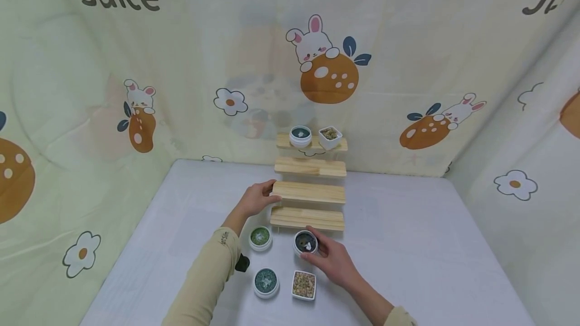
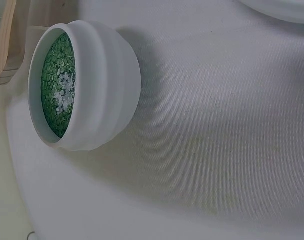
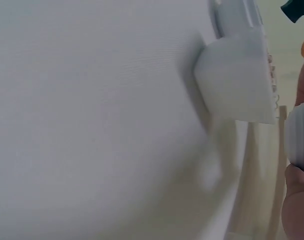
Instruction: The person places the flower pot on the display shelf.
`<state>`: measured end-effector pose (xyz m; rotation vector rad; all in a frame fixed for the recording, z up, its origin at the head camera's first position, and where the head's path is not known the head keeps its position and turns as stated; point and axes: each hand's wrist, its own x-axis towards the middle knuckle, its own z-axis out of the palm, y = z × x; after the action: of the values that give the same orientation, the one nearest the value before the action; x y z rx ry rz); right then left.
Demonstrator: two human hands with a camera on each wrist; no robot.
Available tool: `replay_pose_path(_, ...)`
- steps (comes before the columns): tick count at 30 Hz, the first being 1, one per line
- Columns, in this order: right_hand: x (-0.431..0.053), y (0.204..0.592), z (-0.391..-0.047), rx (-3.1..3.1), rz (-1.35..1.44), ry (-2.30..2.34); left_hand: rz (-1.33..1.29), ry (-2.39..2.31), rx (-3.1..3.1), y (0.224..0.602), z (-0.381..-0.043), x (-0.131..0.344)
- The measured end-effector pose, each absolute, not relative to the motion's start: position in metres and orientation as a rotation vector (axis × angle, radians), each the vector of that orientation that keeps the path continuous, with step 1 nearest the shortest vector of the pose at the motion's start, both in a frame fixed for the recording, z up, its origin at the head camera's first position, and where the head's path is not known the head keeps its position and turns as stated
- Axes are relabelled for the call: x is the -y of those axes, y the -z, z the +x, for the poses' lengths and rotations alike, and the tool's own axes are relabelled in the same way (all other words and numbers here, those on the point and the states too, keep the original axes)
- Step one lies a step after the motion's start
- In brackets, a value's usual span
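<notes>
My left hand (image 1: 257, 199) is at the left end of a tiered wooden shelf (image 1: 309, 192), thumb and fingers gripping the third plank's end. In my right hand (image 1: 333, 258) is a round white pot (image 1: 297, 251) of dark grains with a pale patch, pinched between thumb and fingers just in front of the lowest plank. The right wrist view shows the thumb (image 3: 295, 205) against this ribbed pot (image 3: 297, 135). Below the left hand stands a round pot of green grains (image 1: 260, 245), large in the left wrist view as a white pot (image 2: 109, 85).
A round pot of teal grains (image 1: 266, 293) and a square pot of tan grains (image 1: 303, 296) stand nearer the front. On the top plank (image 1: 283, 141) are another round pot (image 1: 300, 141) and a square pot (image 1: 330, 144). A printed curtain (image 1: 190, 64) hangs behind the white table (image 1: 403, 245).
</notes>
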<state>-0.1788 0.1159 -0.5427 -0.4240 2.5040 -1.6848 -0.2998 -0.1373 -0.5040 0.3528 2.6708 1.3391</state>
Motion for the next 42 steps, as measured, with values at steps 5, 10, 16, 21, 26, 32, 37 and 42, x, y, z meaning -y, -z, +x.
replay_pose_path(5, -0.113, 0.525, -0.185, -2.553, -0.424, 1.683, 0.342, -1.343, -2.669, 0.505, -0.301, 0.137)
replay_pose_path(10, -0.111, 0.507, -0.193, -2.643, -0.423, 1.663, 0.331, -1.340, -2.662, 0.505, -0.301, 0.136)
replay_pose_path(16, -0.108, 0.488, -0.206, -2.685, -0.384, 1.689, 0.322, -1.327, -2.679, 0.505, -0.301, 0.136)
replay_pose_path(21, -0.105, 0.476, -0.215, -2.656, -0.323, 1.736, 0.324, -1.330, -2.676, 0.504, -0.301, 0.136)
replay_pose_path(26, -0.101, 0.465, -0.224, -2.621, -0.268, 1.785, 0.333, -1.342, -2.667, 0.505, -0.301, 0.136)
replay_pose_path(32, -0.097, 0.453, -0.234, -2.568, -0.197, 1.847, 0.318, -1.340, -2.666, 0.507, -0.302, 0.135)
replay_pose_path(37, -0.096, 0.445, -0.241, -2.575, -0.160, 1.846, 0.322, -1.334, -2.671, 0.507, -0.302, 0.135)
replay_pose_path(42, -0.096, 0.441, -0.249, -2.575, -0.127, 1.838, 0.322, -1.329, -2.674, 0.507, -0.302, 0.135)
